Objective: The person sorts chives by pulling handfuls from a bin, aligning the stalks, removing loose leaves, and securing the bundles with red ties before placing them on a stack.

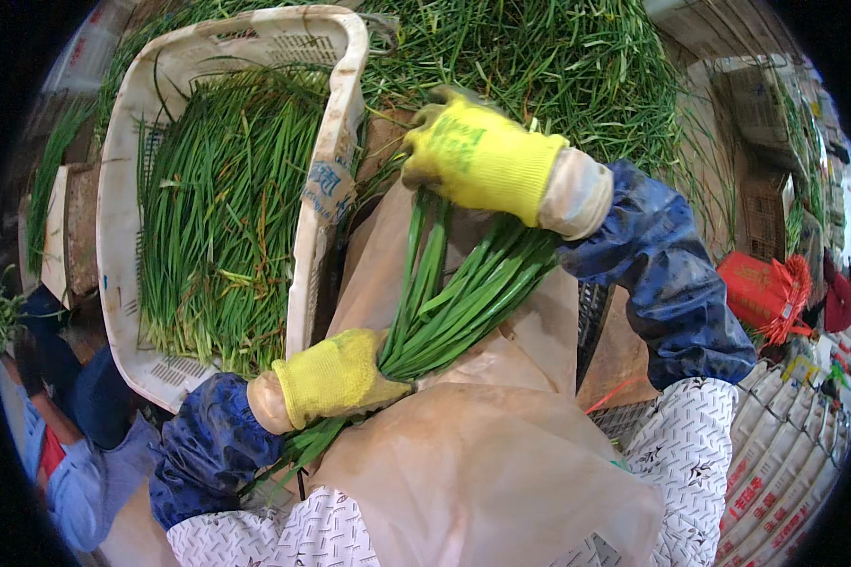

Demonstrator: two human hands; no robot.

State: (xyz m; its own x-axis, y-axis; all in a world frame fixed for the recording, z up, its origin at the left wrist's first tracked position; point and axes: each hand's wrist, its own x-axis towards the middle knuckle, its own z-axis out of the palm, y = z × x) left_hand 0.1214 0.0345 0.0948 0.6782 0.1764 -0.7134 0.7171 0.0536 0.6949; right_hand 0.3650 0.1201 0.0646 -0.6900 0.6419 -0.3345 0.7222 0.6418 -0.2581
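My left hand (331, 380), in a yellow knit glove, is closed round the lower part of a bunch of long flat green garlic chives (468, 312). The stem ends stick out below it, and the leaves fan up and to the right across my lap. Higher up, my right hand (482, 156), gloved in yellow with dark grimy fingertips, has its fingers curled. A few straight leaves from the bunch run up into its underside; the exact grip is hidden by the glove. A translucent beige apron (482, 463) covers my lap beneath the bunch.
Left of my lap stands a dirty white plastic crate (113, 217) holding many chives (232, 208). A loose heap of chives (539, 57) spreads beyond my hands. A red package (761, 291) and white stacked bundles (775, 463) lie at right. Another person (95, 463) sits at left.
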